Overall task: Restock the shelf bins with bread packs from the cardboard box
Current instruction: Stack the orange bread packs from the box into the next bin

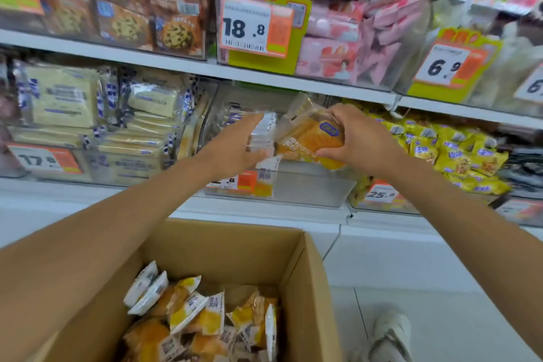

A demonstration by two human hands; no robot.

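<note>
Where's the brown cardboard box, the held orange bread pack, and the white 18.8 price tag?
Brown cardboard box (223, 250): head view, inner back wall.
Orange bread pack (307, 138): head view, wrapper front.
White 18.8 price tag (235, 28): head view, printed digits.
</note>
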